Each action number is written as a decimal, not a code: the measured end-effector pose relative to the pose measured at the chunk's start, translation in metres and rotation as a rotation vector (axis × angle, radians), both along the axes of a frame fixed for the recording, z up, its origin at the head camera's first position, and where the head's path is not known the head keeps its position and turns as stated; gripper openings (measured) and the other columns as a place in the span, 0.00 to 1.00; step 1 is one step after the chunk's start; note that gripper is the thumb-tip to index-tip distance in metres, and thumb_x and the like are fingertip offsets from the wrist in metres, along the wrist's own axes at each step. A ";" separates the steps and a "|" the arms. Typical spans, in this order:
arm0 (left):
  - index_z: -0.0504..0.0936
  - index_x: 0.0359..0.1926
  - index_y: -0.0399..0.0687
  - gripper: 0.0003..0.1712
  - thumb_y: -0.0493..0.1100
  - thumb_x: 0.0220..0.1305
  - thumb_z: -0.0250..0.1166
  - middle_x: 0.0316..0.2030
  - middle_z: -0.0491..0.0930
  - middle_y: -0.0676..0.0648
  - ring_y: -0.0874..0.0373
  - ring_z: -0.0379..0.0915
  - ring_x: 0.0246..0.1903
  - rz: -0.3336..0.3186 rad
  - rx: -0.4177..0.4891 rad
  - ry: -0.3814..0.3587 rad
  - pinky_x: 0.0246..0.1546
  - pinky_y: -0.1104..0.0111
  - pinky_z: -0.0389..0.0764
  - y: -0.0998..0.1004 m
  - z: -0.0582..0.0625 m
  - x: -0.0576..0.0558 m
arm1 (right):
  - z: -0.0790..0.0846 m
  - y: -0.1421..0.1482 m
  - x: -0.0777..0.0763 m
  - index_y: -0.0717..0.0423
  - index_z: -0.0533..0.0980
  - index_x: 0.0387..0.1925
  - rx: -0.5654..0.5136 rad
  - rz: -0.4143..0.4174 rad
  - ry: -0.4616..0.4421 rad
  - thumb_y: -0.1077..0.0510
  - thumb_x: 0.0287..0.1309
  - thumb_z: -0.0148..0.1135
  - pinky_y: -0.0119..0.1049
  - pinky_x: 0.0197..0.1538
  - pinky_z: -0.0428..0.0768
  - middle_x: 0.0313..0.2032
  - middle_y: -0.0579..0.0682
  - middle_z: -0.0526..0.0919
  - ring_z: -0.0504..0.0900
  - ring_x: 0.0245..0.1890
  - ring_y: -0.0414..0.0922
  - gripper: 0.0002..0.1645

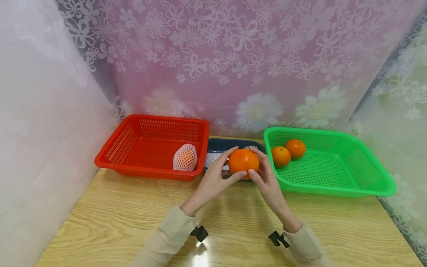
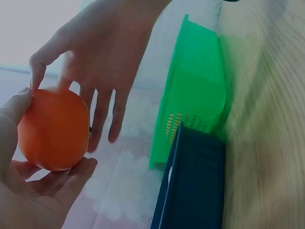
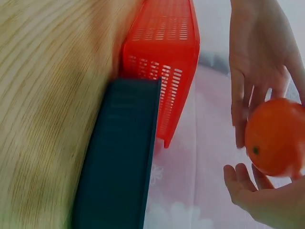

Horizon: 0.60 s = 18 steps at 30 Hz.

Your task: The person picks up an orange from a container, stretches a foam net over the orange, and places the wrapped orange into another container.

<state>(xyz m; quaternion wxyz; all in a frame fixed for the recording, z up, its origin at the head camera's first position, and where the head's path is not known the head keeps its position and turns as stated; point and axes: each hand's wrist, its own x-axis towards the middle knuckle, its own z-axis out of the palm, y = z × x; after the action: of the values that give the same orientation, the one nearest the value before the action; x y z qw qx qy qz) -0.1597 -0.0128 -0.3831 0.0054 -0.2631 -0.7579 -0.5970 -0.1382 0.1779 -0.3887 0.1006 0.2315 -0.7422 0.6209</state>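
Observation:
An orange (image 1: 244, 161) is held up between both hands, in front of the dark blue tray (image 1: 220, 142). My left hand (image 1: 215, 176) grips its left side, thumb in front and fingers round the back. From the other side my right hand (image 1: 268, 181) holds it between thumb and fingers. Both thumb tips lie close together on the near face. In the left wrist view the orange (image 2: 56, 129) has no wrapping on it. A small green stem spot shows on the orange (image 3: 274, 137) in the right wrist view. White foam netting (image 1: 211, 159) lies in the tray, partly hidden by my hands.
On the left stands a red basket (image 1: 150, 172) with one fruit in a white foam net (image 1: 185, 157). To the right, a green basket (image 1: 333, 191) holds two bare oranges (image 1: 295, 149). All stand on a wooden table (image 1: 240, 218), with a flowered curtain (image 1: 213, 74) behind.

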 end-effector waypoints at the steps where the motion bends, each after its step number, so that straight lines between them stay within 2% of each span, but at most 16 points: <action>1: 0.62 0.76 0.58 0.42 0.54 0.66 0.70 0.67 0.70 0.50 0.54 0.76 0.57 0.013 -0.013 0.003 0.52 0.64 0.83 -0.001 -0.001 0.000 | -0.001 0.001 0.000 0.55 0.57 0.76 0.013 0.001 -0.002 0.69 0.72 0.51 0.27 0.61 0.75 0.72 0.55 0.62 0.71 0.64 0.41 0.35; 4: 0.65 0.73 0.59 0.41 0.55 0.64 0.72 0.65 0.71 0.53 0.57 0.75 0.57 0.030 -0.060 -0.002 0.52 0.64 0.82 -0.006 -0.007 0.000 | -0.004 0.005 -0.001 0.54 0.56 0.76 0.064 0.019 -0.023 0.68 0.70 0.55 0.25 0.63 0.72 0.72 0.58 0.62 0.69 0.66 0.44 0.37; 7: 0.67 0.72 0.57 0.40 0.56 0.62 0.73 0.65 0.72 0.54 0.57 0.73 0.58 0.037 -0.135 -0.001 0.56 0.64 0.80 -0.012 -0.016 0.001 | -0.010 0.009 -0.002 0.54 0.57 0.76 0.141 0.068 -0.048 0.66 0.69 0.60 0.26 0.62 0.73 0.72 0.60 0.63 0.71 0.65 0.50 0.39; 10: 0.68 0.72 0.54 0.42 0.57 0.60 0.74 0.66 0.71 0.53 0.57 0.73 0.59 0.020 -0.222 -0.007 0.58 0.63 0.79 -0.018 -0.028 0.003 | -0.018 0.013 -0.001 0.52 0.60 0.76 0.239 0.121 -0.079 0.64 0.66 0.65 0.29 0.63 0.74 0.71 0.57 0.65 0.74 0.63 0.54 0.40; 15: 0.68 0.71 0.52 0.44 0.56 0.57 0.76 0.66 0.72 0.52 0.56 0.75 0.57 -0.038 -0.327 -0.040 0.56 0.67 0.80 -0.026 -0.047 0.006 | -0.035 0.017 0.001 0.51 0.66 0.72 0.356 0.166 -0.111 0.59 0.62 0.71 0.42 0.62 0.78 0.67 0.55 0.71 0.77 0.61 0.56 0.40; 18: 0.70 0.70 0.50 0.44 0.57 0.55 0.77 0.64 0.75 0.50 0.55 0.76 0.55 -0.048 -0.393 -0.020 0.55 0.65 0.80 -0.027 -0.053 0.006 | -0.045 0.016 0.000 0.54 0.68 0.70 0.384 0.176 -0.134 0.58 0.60 0.73 0.49 0.60 0.79 0.66 0.58 0.73 0.78 0.60 0.58 0.39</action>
<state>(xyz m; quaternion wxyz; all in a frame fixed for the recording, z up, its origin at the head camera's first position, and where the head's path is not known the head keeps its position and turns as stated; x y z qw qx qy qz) -0.1535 -0.0403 -0.4365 -0.0678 -0.2714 -0.8533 -0.4400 -0.1378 0.1938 -0.4335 -0.0496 0.2685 -0.8287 0.4886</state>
